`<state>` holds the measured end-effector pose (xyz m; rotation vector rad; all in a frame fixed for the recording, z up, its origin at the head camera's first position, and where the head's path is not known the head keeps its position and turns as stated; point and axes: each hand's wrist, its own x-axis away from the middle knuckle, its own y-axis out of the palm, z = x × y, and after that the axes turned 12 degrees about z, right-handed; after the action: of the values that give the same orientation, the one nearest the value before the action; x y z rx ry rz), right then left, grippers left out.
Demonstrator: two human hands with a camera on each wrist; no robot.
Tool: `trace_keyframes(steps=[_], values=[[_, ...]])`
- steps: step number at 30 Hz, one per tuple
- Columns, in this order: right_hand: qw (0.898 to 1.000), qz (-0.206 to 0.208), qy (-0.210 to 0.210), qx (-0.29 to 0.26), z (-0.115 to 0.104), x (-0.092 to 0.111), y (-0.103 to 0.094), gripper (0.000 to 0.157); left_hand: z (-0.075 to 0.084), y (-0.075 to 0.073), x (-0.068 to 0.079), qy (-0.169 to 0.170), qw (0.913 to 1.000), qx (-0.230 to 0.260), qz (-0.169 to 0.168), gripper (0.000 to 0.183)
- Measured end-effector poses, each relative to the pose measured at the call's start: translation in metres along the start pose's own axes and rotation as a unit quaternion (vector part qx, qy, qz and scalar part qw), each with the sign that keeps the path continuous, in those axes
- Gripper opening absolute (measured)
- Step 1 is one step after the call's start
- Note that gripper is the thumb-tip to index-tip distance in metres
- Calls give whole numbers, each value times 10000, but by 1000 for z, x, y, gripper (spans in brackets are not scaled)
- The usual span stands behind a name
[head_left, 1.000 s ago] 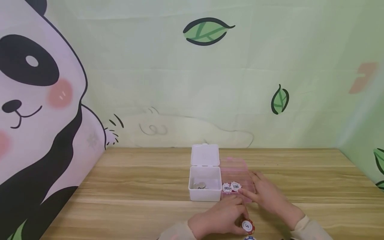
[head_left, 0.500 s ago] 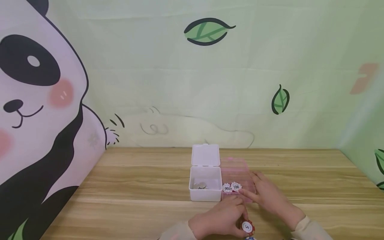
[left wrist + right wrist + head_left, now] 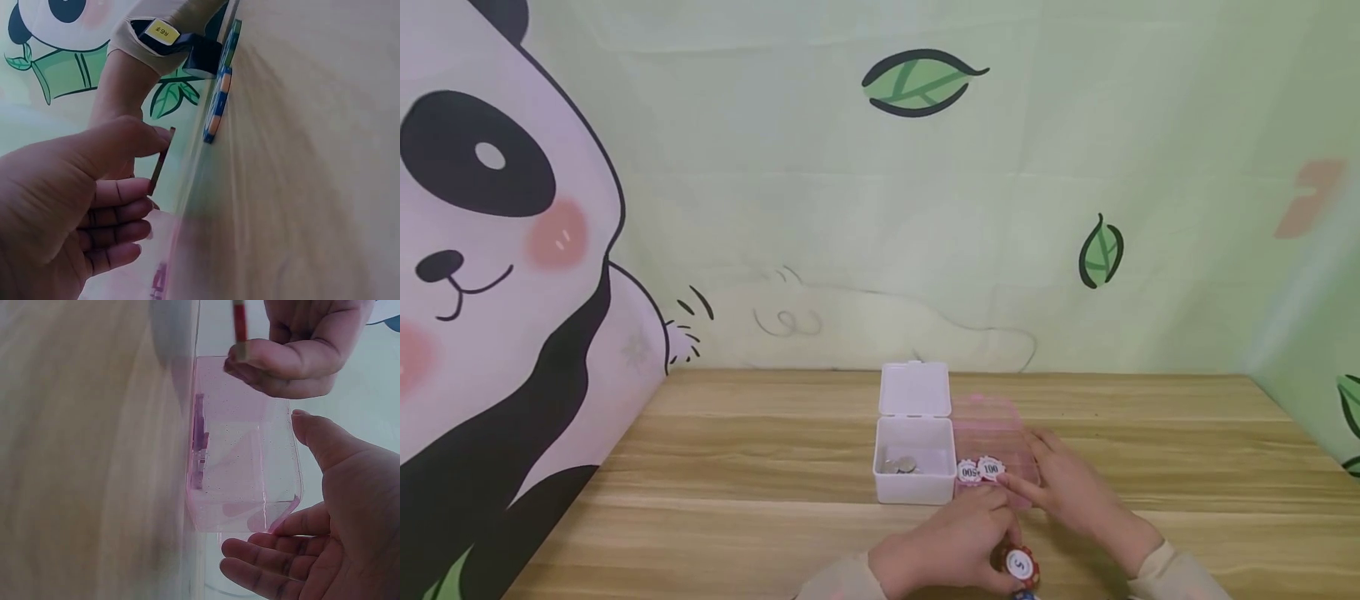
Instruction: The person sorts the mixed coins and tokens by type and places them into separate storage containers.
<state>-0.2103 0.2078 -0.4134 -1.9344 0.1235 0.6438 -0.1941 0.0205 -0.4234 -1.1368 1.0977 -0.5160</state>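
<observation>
My left hand (image 3: 951,537) pinches a red poker chip (image 3: 1021,565) marked 5 between thumb and index finger. In the left wrist view the chip (image 3: 162,162) is edge-on, off the tabletop, the other fingers loosely curled below it. A see-through pink box (image 3: 992,437) stands open to the right of a white box. Two white-faced poker chips (image 3: 991,468), marked 100 and 500, lie in the pink box. My right hand (image 3: 1067,483) holds the pink box at its right side, thumb at the near corner and fingers round the far corner (image 3: 284,519).
The white box (image 3: 914,487) has its lid (image 3: 914,388) tipped back and several coins (image 3: 901,464) inside. On the wooden table, a blue chip (image 3: 219,103) and a green-edged chip (image 3: 232,44) lie near my body. A panda-print cloth (image 3: 820,183) rises behind the table.
</observation>
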Motion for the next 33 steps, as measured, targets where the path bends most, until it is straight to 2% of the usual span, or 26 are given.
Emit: trace_keyframes(steps=[12, 23, 33], values=[[10000, -16, 59, 43, 1, 1, 0, 77, 1, -10, -3, 9, 9999, -141, -42, 31], [10000, 24, 3, 21, 1, 1, -1, 77, 3, -14, -4, 228, 9986, -381, 276, 32], [9997, 34, -211, 67, 4, -1, 1, 74, 0, -28, -6, 146, 9985, -387, 349, 33]])
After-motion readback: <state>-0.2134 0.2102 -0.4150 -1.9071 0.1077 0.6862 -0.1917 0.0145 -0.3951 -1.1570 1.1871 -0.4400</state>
